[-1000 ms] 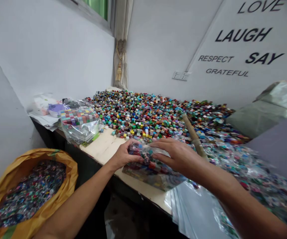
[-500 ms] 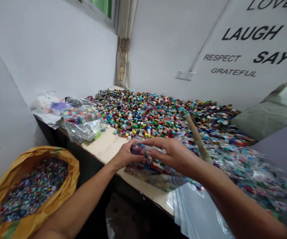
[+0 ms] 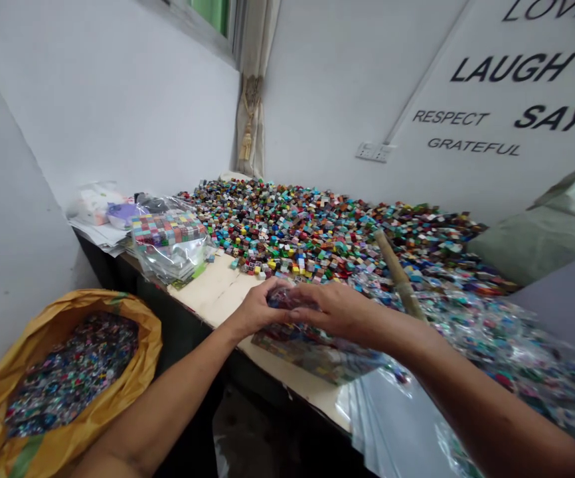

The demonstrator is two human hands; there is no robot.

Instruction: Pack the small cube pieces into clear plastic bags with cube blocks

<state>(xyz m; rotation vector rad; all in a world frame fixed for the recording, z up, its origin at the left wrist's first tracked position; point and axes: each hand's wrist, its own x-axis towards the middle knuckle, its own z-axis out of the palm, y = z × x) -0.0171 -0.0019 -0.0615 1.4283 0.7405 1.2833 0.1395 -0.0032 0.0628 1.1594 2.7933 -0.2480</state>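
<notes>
Head view, the only one: we look down along two bare forearms to the edge of a pale board-topped table (image 3: 218,287), where the left hand (image 3: 251,311) and the right hand (image 3: 334,307) meet over a clear packet (image 3: 280,297) of small coloured pieces. The packet lies between the hands, mostly covered by them, just above a colourfully patterned bag (image 3: 295,358) that rests at the table's front edge. We see the left hand's thumb and fingers curved apart, pinching the packet between them; the right hand's fingers lie close together and reach over to the left thumb, but whether they pinch the film we cannot tell. We judge the step in hand to be the gathering or shaping of this packet by both hands; the next move, in our reading, calls for a steady left pinch and a light right hand, since loose film may slip or spring open. Behind the hands we note a broad heap of coloured cubes (image 3: 287,229); to the right, a tube (image 3: 397,272), many small clear packets (image 3: 487,332) and flat clear sleeves (image 3: 397,415); to the left, a bagged block bundle (image 3: 172,229) and, lower, a yellow sack (image 3: 151,335) of glittering pieces.
</notes>
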